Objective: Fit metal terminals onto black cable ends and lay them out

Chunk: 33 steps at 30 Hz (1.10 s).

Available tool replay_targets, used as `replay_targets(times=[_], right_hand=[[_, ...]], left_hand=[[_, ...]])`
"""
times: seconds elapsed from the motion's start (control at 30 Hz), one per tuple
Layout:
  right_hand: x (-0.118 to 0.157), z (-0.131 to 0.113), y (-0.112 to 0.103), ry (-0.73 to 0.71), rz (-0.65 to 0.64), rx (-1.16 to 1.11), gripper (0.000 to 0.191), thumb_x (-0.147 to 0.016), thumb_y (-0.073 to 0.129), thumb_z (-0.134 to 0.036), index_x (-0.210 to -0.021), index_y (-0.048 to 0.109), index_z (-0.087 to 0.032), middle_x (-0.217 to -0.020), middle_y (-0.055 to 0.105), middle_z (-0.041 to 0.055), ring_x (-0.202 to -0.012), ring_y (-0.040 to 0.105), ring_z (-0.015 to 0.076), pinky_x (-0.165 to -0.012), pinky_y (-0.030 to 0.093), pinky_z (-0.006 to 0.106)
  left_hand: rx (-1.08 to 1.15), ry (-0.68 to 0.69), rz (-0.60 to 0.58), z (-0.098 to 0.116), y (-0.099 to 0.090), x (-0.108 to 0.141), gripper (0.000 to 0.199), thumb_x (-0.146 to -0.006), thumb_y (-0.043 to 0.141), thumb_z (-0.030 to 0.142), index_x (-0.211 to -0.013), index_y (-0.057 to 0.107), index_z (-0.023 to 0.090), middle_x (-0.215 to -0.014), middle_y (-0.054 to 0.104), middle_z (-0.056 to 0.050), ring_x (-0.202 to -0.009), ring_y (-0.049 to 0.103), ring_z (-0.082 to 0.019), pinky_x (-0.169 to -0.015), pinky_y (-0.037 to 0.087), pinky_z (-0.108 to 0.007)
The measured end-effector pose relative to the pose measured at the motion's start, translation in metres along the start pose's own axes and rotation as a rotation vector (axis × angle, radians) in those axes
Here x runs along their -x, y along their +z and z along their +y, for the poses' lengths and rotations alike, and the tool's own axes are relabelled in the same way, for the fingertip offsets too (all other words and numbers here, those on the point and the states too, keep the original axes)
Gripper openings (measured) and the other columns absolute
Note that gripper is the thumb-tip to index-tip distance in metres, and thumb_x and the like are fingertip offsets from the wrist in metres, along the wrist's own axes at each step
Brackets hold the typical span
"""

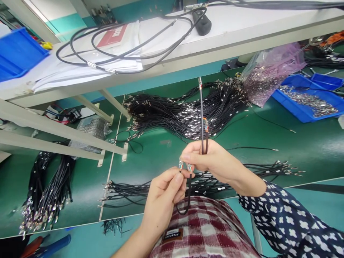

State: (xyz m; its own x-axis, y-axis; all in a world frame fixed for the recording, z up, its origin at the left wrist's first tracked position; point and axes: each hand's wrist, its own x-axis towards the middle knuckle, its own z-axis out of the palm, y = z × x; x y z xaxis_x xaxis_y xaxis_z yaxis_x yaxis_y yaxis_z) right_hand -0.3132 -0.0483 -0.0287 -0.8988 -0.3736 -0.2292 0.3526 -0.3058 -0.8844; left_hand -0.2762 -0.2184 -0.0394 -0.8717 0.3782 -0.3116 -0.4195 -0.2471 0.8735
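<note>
My left hand (168,190) pinches a black cable (189,191) just below its stripped end, where short coloured wires show. The cable bends in a small loop under the fingers, and a second stripped end sits beside the first. Close against it, my right hand (202,156) is closed, its fingertips at these wire ends. Out of the top of that fist stand two more lengths of black cable, one tipped with a metal connector (200,83), the other with bare coloured wires. Whether the fingertips hold a small metal part is too fine to tell.
A large bundle of black cables (172,113) lies across the green bench (158,141); another bundle (126,191) lies near its front edge. More cables (51,182) hang together at left. A blue bin (298,105) of metal parts and a pink bag (268,79) stand right. A white shelf (166,59) crosses above.
</note>
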Motion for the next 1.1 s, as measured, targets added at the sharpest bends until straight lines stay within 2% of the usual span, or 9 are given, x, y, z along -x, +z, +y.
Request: replay_targets(times=[0.23,0.4,0.47,0.57,0.67,0.97,1.1], right_hand=[[0.001,-0.001,0.002,0.008,-0.001,-0.014,0.023,-0.079,0.071,-0.034,-0.072,0.064,-0.013,-0.058,0.06,-0.0007,-0.045,0.037,0.0049,-0.043,0.018,0.022],[-0.001,0.002,0.002,0.005,0.015,-0.015,0.025,-0.077,0.073,-0.036,-0.071,0.064,-0.013,-0.058,0.059,-0.0014,-0.043,0.037,0.0046,-0.042,0.023,0.021],[-0.002,0.004,0.003,-0.03,0.021,-0.024,0.028,-0.075,0.075,-0.039,-0.072,0.064,-0.014,-0.059,0.06,-0.0011,-0.045,0.044,0.006,-0.042,0.032,0.02],[-0.002,0.007,0.006,-0.084,0.031,-0.035,0.029,-0.076,0.075,-0.04,-0.073,0.063,-0.014,-0.061,0.062,-0.0008,-0.048,0.053,0.0092,-0.047,0.044,0.023],[-0.002,0.007,0.008,-0.104,0.083,-0.011,0.025,-0.075,0.076,-0.035,-0.071,0.064,-0.014,-0.062,0.063,-0.0009,-0.051,0.054,0.0082,-0.051,0.047,0.022],[-0.004,0.008,0.008,-0.177,0.198,0.064,0.023,-0.07,0.081,-0.031,-0.073,0.067,-0.014,-0.068,0.068,0.0006,-0.06,0.062,0.0105,-0.06,0.051,0.022],[-0.003,0.01,0.007,-0.213,0.243,0.13,0.019,-0.075,0.077,-0.031,-0.075,0.066,-0.015,-0.071,0.07,0.0019,-0.062,0.062,0.012,-0.061,0.051,0.024]], left_hand=[[-0.008,0.011,0.003,0.001,0.001,0.001,0.021,-0.089,0.061,0.034,-0.082,0.071,0.017,-0.061,0.039,0.003,-0.052,0.024,-0.006,-0.049,0.018,-0.024],[0.018,-0.014,0.029,0.001,0.001,-0.001,0.022,-0.087,0.064,0.035,-0.081,0.072,0.016,-0.061,0.045,0.002,-0.05,0.026,-0.005,-0.048,0.02,-0.022],[-0.005,-0.008,0.068,0.001,0.002,-0.002,0.022,-0.086,0.065,0.034,-0.082,0.073,0.014,-0.066,0.055,-0.001,-0.052,0.035,-0.006,-0.049,0.027,-0.021],[-0.014,-0.011,0.092,0.002,0.004,-0.003,0.022,-0.087,0.063,0.031,-0.085,0.073,0.012,-0.076,0.068,-0.008,-0.064,0.055,-0.013,-0.063,0.044,-0.025],[0.035,-0.068,0.063,0.003,0.006,-0.003,0.025,-0.088,0.062,0.032,-0.089,0.073,0.01,-0.075,0.073,-0.012,-0.066,0.064,-0.019,-0.066,0.05,-0.031],[0.122,-0.148,0.063,0.005,0.006,-0.004,0.028,-0.084,0.067,0.034,-0.091,0.071,0.007,-0.07,0.073,-0.012,-0.055,0.065,-0.019,-0.056,0.051,-0.03],[0.104,-0.154,0.046,0.005,0.006,-0.004,0.025,-0.087,0.063,0.033,-0.091,0.07,0.01,-0.06,0.067,-0.006,-0.047,0.059,-0.015,-0.051,0.044,-0.025]])
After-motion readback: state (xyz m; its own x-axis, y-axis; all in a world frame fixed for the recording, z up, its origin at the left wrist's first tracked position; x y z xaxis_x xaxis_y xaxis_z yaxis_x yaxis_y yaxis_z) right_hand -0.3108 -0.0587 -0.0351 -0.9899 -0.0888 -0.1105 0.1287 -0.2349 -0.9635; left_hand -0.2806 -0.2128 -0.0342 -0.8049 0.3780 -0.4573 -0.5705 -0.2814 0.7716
